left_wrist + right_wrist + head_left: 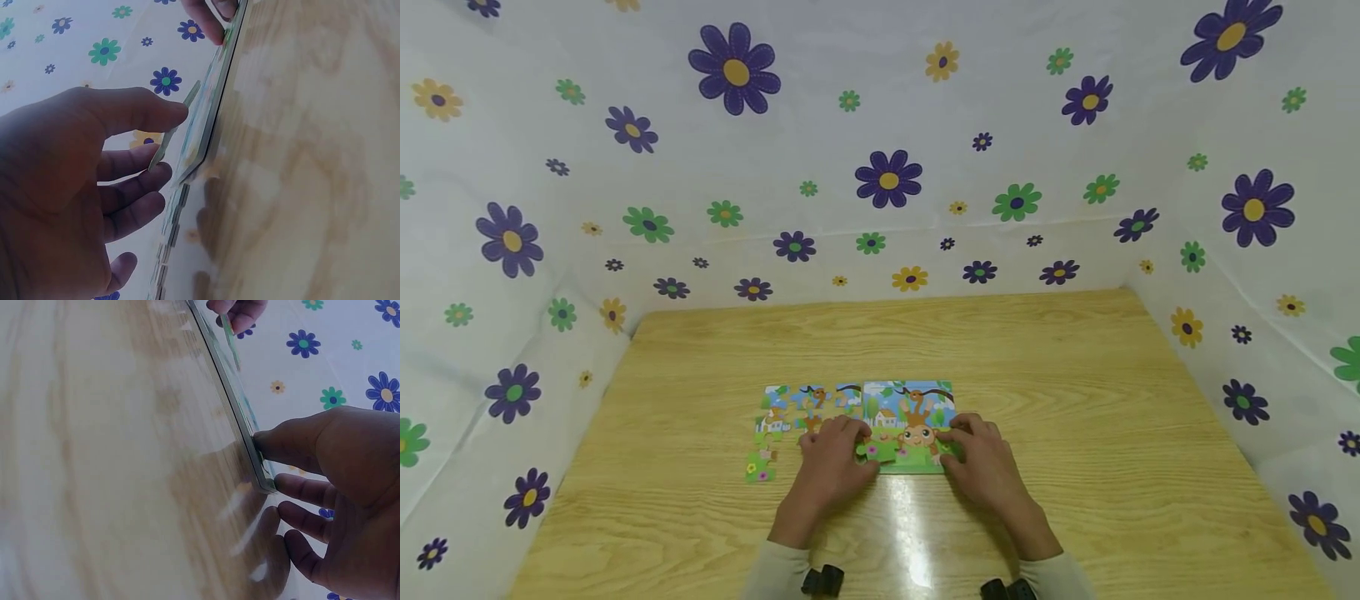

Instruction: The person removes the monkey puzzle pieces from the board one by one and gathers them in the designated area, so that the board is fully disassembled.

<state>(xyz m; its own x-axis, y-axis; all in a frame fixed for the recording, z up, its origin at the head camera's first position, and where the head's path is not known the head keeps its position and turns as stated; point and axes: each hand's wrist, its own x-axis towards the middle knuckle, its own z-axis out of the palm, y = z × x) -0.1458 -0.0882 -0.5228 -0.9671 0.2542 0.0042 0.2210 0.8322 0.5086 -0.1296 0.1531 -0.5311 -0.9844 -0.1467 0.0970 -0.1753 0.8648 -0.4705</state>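
Observation:
A jigsaw board point(917, 471) with a monkey picture lies flat on the table in the head view. My left hand point(833, 462) pinches a green jigsaw piece point(877, 452) with a pink flower between thumb and fingers. In the left wrist view that piece point(164, 147) is tilted, held just above the board's left edge. At the opposite side, my right hand point(988, 462) grips the board by its lower right corner. The right wrist view has the thumb point(265, 442) against the board and a fingertip at its corner.
Several loose jigsaw pieces point(771, 400) lie left of the board, partly hidden behind my left hand. One green piece point(760, 468) sits lowest among them. The wooden table point(1045, 358) is bordered by a white flowered cloth point(820, 150) at the back and both sides.

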